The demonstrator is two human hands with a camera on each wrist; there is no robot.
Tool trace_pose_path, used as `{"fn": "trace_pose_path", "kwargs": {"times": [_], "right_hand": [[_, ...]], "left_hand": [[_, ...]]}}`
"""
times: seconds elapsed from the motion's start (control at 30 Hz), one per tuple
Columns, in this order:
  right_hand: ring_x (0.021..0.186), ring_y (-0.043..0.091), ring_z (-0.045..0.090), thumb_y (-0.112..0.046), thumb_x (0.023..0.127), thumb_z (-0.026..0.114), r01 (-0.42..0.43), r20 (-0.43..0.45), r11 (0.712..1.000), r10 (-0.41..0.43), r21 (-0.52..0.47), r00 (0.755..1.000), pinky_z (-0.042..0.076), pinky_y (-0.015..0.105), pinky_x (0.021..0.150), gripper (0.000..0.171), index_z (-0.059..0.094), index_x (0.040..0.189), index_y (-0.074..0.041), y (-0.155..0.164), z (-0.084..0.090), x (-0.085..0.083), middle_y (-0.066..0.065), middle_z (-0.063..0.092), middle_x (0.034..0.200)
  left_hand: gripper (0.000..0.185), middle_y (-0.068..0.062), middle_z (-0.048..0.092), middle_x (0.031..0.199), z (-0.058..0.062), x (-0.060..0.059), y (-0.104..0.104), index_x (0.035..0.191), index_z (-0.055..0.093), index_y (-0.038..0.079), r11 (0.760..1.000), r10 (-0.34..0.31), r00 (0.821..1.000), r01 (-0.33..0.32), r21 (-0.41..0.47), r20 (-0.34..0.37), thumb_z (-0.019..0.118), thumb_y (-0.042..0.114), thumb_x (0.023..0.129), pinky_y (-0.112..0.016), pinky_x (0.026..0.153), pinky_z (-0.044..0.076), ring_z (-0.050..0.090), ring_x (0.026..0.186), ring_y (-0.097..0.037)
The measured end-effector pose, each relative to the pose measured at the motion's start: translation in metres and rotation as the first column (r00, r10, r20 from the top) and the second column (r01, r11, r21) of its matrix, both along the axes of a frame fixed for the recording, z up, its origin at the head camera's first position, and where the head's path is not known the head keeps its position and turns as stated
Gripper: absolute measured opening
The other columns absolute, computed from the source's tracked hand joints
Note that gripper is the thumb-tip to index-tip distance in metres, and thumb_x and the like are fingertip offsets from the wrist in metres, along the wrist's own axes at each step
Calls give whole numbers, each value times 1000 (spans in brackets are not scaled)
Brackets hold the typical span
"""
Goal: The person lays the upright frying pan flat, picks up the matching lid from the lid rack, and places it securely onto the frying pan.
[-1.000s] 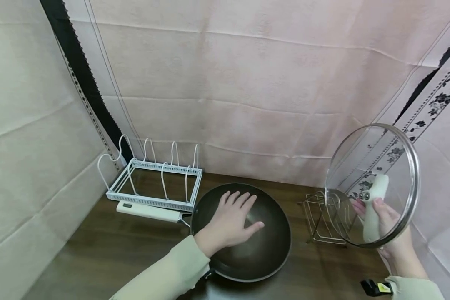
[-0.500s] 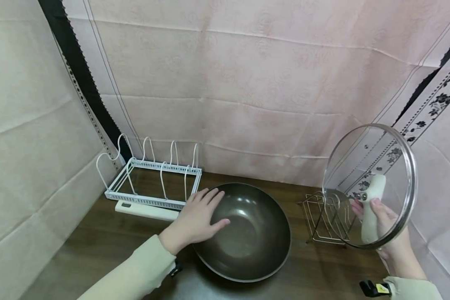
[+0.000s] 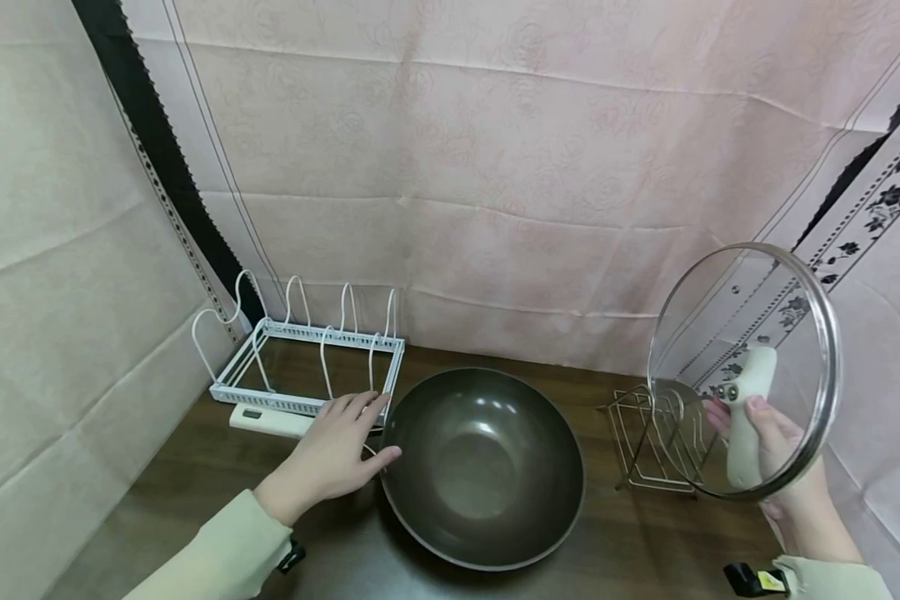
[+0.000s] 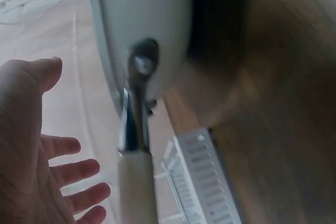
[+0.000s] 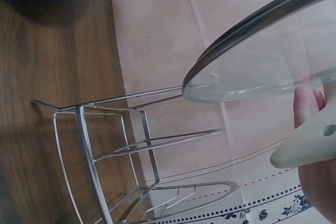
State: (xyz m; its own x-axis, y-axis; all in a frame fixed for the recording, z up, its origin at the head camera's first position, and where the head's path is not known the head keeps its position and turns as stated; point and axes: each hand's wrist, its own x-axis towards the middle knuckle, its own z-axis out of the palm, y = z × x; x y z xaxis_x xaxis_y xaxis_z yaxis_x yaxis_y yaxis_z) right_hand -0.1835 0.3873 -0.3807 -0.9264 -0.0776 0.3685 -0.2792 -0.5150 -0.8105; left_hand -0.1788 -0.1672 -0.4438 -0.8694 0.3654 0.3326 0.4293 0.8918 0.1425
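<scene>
A dark wok [image 3: 483, 475] sits on the wooden table in the head view, its pale handle [image 3: 266, 420] pointing left. Over that handle hovers my left hand [image 3: 326, 458], fingers loosely extended and thumb towards the wok's rim. The left wrist view shows the handle [image 4: 137, 187] beside the spread fingers [image 4: 79, 174], with a gap between them. On the right, my right hand [image 3: 787, 462] grips the whitish handle [image 3: 750, 408] of a glass lid with a metal rim [image 3: 828, 367]. The lid is raised and tilted nearly upright. Part of the right hand shows through the glass.
Behind the wok handle, at the left, stands a white rack [image 3: 292, 403] with upright loops. A metal wire rack [image 5: 92, 156] stands on the table below and left of the lid. Pale cloth walls [image 3: 495, 208] enclose the back and sides.
My left hand has moved left from above the wok's interior to above its handle. The right hand and lid have stayed nearly still.
</scene>
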Motion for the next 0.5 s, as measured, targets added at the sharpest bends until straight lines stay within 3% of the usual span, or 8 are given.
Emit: {"fn": "trace_pose_path", "kwargs": {"times": [0.2, 0.5], "right_hand": [[105, 29, 65, -8, 104, 39, 9, 69, 1000, -10, 14, 998, 47, 32, 90, 32, 58, 129, -5, 1, 6, 5, 18, 66, 115], [105, 27, 65, -8, 105, 37, 18, 45, 999, -20, 45, 999, 47, 32, 90, 32, 58, 129, -5, -1, 10, 5, 17, 66, 115]], "left_hand": [[74, -12, 52, 132, -12, 1, -17, 143, 47, 11, 999, 31, 999, -31, -13, 26, 58, 59, 88, -57, 103, 21, 44, 124, -35], [72, -12, 53, 129, -22, 2, -30, 143, 48, 12, 999, 22, 999, -21, -25, 25, 59, 58, 88, -56, 104, 20, 45, 122, -35]]}}
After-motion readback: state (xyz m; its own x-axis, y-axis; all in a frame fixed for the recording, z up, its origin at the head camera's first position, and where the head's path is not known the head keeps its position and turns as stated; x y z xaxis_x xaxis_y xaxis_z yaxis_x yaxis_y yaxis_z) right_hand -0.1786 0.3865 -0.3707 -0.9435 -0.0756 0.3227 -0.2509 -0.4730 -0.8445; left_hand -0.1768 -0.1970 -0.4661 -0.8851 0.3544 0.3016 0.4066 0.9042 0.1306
